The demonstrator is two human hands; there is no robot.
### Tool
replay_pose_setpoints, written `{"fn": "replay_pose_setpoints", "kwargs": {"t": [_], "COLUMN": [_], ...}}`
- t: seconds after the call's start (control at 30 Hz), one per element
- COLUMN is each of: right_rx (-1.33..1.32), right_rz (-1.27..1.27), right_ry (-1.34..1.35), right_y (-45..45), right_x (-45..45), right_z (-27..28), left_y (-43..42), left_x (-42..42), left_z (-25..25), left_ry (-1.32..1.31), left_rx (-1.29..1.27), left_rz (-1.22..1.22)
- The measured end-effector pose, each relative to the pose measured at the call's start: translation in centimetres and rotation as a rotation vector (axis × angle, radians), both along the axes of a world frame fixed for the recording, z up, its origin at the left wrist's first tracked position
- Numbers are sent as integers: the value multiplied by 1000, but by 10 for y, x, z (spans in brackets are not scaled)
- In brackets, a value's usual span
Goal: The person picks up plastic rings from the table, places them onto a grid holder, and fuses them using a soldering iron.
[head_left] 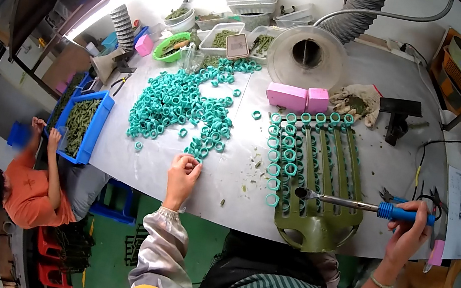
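Note:
My left hand (182,177) is at the lower edge of a big heap of teal rings (179,104), its fingers pinched together at one of the rings. My right hand (413,225) grips the blue handle of a soldering iron (355,204), whose dark tip lies over an olive-green slatted rack (315,224). Teal rings stand in rows along the rack's left side and top end, and between its slats. A single ring (256,115) lies between heap and rack.
Pink blocks (288,97) and a clear funnel (307,56) stand behind the rack. A blue crate (86,125) of green pieces is at the left, near a co-worker in orange (39,196). Pliers (391,197) and a black stand (399,115) are at the right.

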State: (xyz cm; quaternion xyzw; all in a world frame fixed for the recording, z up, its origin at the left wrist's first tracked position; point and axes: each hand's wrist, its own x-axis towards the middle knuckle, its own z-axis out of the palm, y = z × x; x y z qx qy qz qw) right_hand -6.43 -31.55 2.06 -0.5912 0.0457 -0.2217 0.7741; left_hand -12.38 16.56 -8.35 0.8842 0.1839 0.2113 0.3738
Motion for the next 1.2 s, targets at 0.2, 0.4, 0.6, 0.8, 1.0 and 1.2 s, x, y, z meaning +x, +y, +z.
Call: {"fn": "replay_pose_setpoints", "kwargs": {"t": [0.2, 0.4, 0.6, 0.8, 1.0, 1.2], "right_rx": [-13, -36, -21, 46, 4, 3], "right_rz": [20, 12, 43, 104, 127, 66], "right_ry": [2, 4, 25, 10, 4, -13], "right_y": [2, 5, 4, 9, 8, -9], "right_x": [2, 1, 2, 5, 4, 5], "right_z": [-2, 2, -7, -24, -21, -15], "left_y": [-3, -56, -151, -174, -177, -167], "left_x": [3, 9, 27, 43, 51, 52], "left_z": [4, 46, 83, 72, 70, 73], "left_ry": [-48, -8, -122, -101, -78, -106], "left_rx": [-125, -324, 10, 174, 239, 94], "left_rz": [25, -269, -649, -729, -766, -762]}}
